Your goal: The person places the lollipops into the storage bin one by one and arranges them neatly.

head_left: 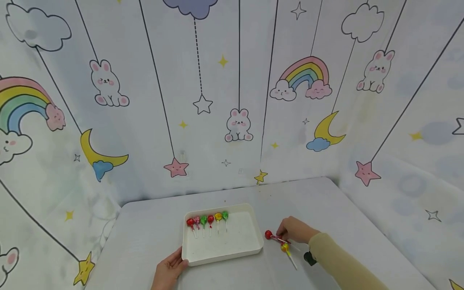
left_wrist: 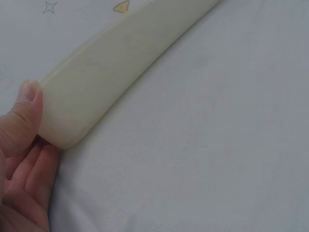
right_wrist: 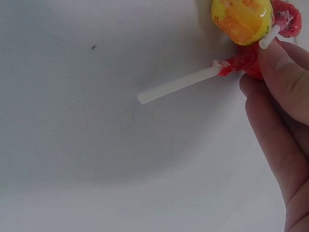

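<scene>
My left hand point(head_left: 169, 269) grips the near left corner of a white rectangular tray point(head_left: 224, 257). In the left wrist view the thumb lies on the tray's rim, with fingers at its lower edge. Several wrapped lollipops point(head_left: 210, 219) lie in a row along the tray's far side, sticks toward me. Right of the tray, my right hand point(head_left: 298, 230) pinches a red lollipop point(right_wrist: 236, 63) by its head, mostly hidden by the fingers. Beside it are a yellow lollipop point(head_left: 284, 247) and another red lollipop point(head_left: 268, 234), both on the table.
The white table point(head_left: 152, 225) extends around the tray. Behind it and at both sides hangs a white cloth point(head_left: 217, 153) printed with rabbits, stars and rainbows. A small black object point(head_left: 309, 258) shows by the right wrist.
</scene>
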`<state>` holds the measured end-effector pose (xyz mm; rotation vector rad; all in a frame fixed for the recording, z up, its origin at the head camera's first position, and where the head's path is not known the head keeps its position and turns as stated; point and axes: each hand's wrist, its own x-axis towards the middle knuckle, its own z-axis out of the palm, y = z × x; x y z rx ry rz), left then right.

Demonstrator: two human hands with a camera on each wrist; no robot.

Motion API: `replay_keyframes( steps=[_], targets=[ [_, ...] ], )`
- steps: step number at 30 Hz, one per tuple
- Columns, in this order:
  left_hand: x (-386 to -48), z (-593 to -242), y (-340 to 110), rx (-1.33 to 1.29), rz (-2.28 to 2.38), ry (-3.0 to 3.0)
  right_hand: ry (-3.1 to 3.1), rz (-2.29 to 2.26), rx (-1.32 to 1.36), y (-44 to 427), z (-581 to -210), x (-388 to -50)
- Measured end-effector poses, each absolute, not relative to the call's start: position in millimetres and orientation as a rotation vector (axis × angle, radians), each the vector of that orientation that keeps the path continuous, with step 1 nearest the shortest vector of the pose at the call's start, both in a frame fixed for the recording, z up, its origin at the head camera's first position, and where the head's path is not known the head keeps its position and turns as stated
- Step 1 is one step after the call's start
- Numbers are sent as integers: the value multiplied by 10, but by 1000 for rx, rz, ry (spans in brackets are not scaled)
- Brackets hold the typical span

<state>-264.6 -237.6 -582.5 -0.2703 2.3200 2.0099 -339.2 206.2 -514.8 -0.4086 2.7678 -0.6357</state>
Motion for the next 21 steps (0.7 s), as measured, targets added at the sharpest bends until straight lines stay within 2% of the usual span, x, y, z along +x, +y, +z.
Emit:
replay_keyframes(
  steps=[7,14,21],
  targets=[
    [-2647,-5827,-2381,-271,2011,2324,2845,-615,-381,2104,-4960,-3480],
    [-2653,-5838,-2389,-301,2018,2311,2939,-920,-279,2157,-4590,-3650],
    [-2651,-5814,-2378,-284,2011,2313,2978,-1058,-252,2016,-4421,-3778]
  ],
)
